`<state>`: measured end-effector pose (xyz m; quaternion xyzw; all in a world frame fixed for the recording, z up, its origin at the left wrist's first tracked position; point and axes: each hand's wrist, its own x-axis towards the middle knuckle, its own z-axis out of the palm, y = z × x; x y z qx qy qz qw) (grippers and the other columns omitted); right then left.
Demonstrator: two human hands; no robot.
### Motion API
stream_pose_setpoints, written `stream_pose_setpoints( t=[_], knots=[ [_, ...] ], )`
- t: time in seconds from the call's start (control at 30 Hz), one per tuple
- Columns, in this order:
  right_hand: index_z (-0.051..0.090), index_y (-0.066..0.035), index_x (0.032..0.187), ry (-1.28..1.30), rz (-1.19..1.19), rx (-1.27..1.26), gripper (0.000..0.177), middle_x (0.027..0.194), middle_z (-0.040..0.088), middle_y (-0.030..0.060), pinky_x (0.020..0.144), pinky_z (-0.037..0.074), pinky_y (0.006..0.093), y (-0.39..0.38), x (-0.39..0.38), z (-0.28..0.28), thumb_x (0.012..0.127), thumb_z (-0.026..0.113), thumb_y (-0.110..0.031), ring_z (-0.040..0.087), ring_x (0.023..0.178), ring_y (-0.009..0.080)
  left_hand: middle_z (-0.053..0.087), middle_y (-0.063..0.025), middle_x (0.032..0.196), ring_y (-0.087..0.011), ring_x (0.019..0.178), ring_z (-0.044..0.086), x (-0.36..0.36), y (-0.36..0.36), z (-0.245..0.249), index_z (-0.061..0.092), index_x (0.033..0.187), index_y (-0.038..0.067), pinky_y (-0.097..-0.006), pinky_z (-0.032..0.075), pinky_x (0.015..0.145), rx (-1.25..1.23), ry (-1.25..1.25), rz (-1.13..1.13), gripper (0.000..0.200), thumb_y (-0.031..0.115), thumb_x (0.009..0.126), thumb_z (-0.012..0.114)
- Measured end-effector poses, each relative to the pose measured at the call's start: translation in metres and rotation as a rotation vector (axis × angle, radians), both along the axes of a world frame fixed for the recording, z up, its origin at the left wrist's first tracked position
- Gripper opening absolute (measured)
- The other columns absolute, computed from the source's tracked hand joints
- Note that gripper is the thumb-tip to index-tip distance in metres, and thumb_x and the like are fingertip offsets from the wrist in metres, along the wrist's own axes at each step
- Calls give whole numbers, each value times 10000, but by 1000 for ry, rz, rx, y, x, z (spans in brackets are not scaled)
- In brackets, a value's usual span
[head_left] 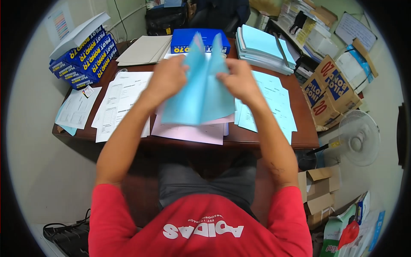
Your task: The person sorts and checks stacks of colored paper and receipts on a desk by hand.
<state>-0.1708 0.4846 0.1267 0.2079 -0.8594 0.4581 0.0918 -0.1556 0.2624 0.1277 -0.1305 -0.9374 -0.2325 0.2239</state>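
Over the middle of the desk, I hold a blurred bundle of blue paper sheets upright, bent along a vertical fold with its top edges apart. My left hand is closed on its left side, and my right hand pinches the right side, thumb in front. Below the bundle lie pink printed sheets, partly covered by it. White printed forms are spread left of my left hand. To the right of my right hand lie blue printed forms.
Blue paper ream boxes are stacked at the back left. Behind my hands are a brown paper stack and a blue box. A tall blue paper stack stands back right. Cartons and a fan are beside the desk.
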Motion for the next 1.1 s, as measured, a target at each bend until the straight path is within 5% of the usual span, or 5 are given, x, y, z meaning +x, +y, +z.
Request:
stream_pose_setpoints(
  t=[0.1, 0.2, 0.27, 0.5, 1.1],
  knots=[
    [669, 59, 1216, -24, 22, -399, 271, 1017, 742, 106, 810, 564, 312, 35, 5, 8, 959, 649, -24, 696, 880, 148, 742, -150, 945, -194, 845, 708, 1, -45, 11, 667, 1117, -39, -334, 547, 790, 471, 158, -121, 206, 120, 1002, 606],
    [647, 72, 1235, 74, 85, -569, 272, 1060, 741, 98, 867, 559, 318, 47, 8, -3, 975, 619, -4, 699, 935, 149, 742, -102, 1036, -111, 926, 690, 7, -53, 6, 655, 1211, -27, -280, 549, 824, 928, 147, -348, 239, 119, 1028, 611],
    [640, 81, 1233, 155, 115, -601, 265, 1073, 741, 96, 887, 556, 318, 45, 12, -26, 980, 596, 19, 701, 951, 153, 707, -113, 1200, -140, 1064, 666, 11, -55, -9, 597, 1323, -32, -287, 517, 944, 954, 137, -341, 384, 105, 982, 709],
    [652, 25, 1244, 153, 18, -472, 265, 1092, 735, 92, 893, 537, 308, 40, 12, -58, 986, 646, -32, 683, 985, 153, 742, -112, 1077, -145, 968, 680, 13, -44, -30, 668, 1201, -32, -295, 535, 891, 955, 74, -225, 259, 121, 992, 682],
    [564, 2, 1305, 135, 2, -817, 337, 1249, 660, 107, 1007, 473, 319, 32, -8, -50, 987, 652, -64, 619, 1138, 162, 717, -122, 1139, -174, 1016, 677, 4, -29, -45, 629, 1272, -23, -311, 550, 909, 1085, 54, -307, 334, 82, 966, 713]
  ],
)
